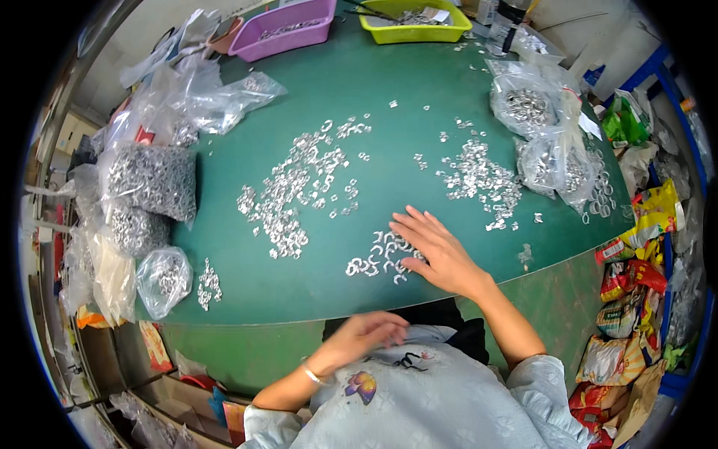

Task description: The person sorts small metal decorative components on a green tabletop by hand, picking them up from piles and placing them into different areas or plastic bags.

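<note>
A: Right hand (441, 258), quick. Grip?
B: Palm down, fingers spread wide, not closed around anything I can see. Underside hidden, so can't tell if something's under the palm.
A: Touching what?
B: It's over the right side of the small group of curved silver pieces (364, 266), near the front edge of the table (224, 165). Contact with some looks likely, can't confirm.
A: Left hand (360, 339)?
B: Blurred. Just at the front edge, before the person's torso, fingers partly bent. Grip unclear, can't tell if it has hold of anything. Bracelet (315, 376) on that wrist.
A: Other pieces?
B: Large loose middle heap (299, 168) beyond the small group, to the left. Another, the right heap (479, 176), beyond the right hand. Little cluster (209, 284) at far left, beside an open clear bag (149, 288).
A: Around the edges?
B: Packed clear bag (153, 176) on the left, bulging with small metal parts. Clear bags (508, 75) on the right, loose rings (602, 194) next to them. Far edge: purple basket (258, 52) and yellow-green basket (411, 34), both with metal bits inside.
</note>
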